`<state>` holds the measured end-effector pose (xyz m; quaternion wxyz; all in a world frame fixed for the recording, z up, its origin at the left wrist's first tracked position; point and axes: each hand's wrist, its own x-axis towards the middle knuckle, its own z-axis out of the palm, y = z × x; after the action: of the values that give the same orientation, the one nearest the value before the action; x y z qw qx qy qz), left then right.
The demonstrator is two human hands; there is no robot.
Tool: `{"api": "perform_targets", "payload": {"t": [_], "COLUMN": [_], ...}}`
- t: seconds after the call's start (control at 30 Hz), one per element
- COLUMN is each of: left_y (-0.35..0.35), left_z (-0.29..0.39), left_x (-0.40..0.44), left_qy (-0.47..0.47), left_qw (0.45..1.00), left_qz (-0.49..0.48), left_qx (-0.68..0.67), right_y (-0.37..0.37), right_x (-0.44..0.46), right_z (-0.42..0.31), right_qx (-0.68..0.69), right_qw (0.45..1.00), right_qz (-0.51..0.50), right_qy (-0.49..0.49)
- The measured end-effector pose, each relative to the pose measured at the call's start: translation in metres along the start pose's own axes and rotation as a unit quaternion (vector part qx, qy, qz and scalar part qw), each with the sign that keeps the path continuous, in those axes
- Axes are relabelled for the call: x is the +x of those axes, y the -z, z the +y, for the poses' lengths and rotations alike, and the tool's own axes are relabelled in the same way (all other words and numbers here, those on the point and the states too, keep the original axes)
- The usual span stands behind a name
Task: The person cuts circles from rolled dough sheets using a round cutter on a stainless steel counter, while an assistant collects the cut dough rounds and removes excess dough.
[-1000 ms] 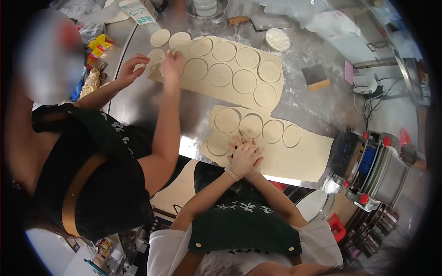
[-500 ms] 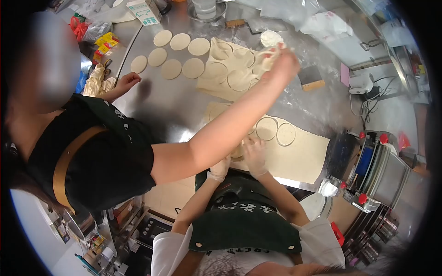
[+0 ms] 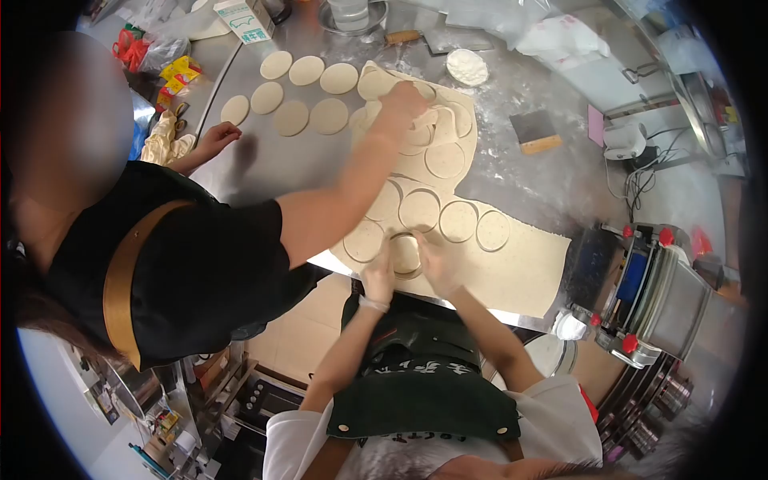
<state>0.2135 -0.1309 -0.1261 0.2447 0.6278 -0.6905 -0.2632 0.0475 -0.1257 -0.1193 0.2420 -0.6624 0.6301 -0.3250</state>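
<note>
A round ring cutter (image 3: 406, 256) stands on the dough sheet (image 3: 520, 268) near the table's front edge. My left hand (image 3: 379, 276), in a thin clear glove, grips the ring's left side. Around its right side is my right hand (image 3: 438, 266), also gloved and slightly blurred. Several circles are cut in the sheet above and beside the ring, among them a dough circle (image 3: 458, 221) to the right. A co-worker's hand (image 3: 406, 100) reaches over a second piece of dough (image 3: 468, 132) with cut circles, behind my sheet.
Several loose dough discs (image 3: 306, 70) lie at the back left. A bowl of flour (image 3: 467, 67) and a scraper (image 3: 534, 130) are toward the back right. A dough-rolling machine (image 3: 652, 288) stands at the right. The co-worker's forearm (image 3: 340, 208) crosses the table on my left.
The co-worker's hand has moved left and lower, and the lifted dough now lies spread on the table. The ring cutter between my hands shows more clearly.
</note>
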Motion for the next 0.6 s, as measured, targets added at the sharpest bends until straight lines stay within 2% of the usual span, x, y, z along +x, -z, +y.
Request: {"api": "perform_targets", "payload": {"t": [0.07,0.1,0.13,0.23,0.27,0.37,0.47,0.6], "left_y": [-0.005,-0.008,0.003,0.025,0.049,0.044,0.030,0.022], "left_z": [-0.001,-0.001,-0.004,-0.014,0.000,-0.001,0.002,0.017], "left_x": [-0.006,-0.008,0.005,0.024,0.028,0.019,0.007,0.003], "left_qy": [0.009,0.015,-0.017,0.005,0.143,0.187,0.166,0.152], "left_qw": [1.000,0.999,1.000,0.987,0.979,0.956,0.955,0.951], "left_qz": [0.024,0.038,0.008,0.017,-0.057,-0.002,-0.029,-0.021], "left_qx": [-0.019,-0.029,-0.024,-0.158,-0.130,-0.228,-0.244,-0.267], "right_y": [0.012,0.009,0.002,0.016,0.024,0.042,0.050,0.053], "right_x": [0.014,0.007,0.000,-0.014,-0.019,-0.039,-0.056,-0.068], "right_z": [0.005,0.002,-0.002,-0.029,-0.037,-0.016,0.012,0.023], "right_qx": [-0.050,-0.034,-0.018,0.015,0.021,-0.100,-0.153,-0.191], "right_qw": [0.994,0.998,0.999,0.997,0.996,0.985,0.974,0.968], "right_qz": [-0.086,-0.060,-0.031,0.017,0.026,0.076,0.134,0.109], "right_qy": [0.041,0.008,-0.021,-0.071,-0.083,-0.117,-0.098,-0.118]}}
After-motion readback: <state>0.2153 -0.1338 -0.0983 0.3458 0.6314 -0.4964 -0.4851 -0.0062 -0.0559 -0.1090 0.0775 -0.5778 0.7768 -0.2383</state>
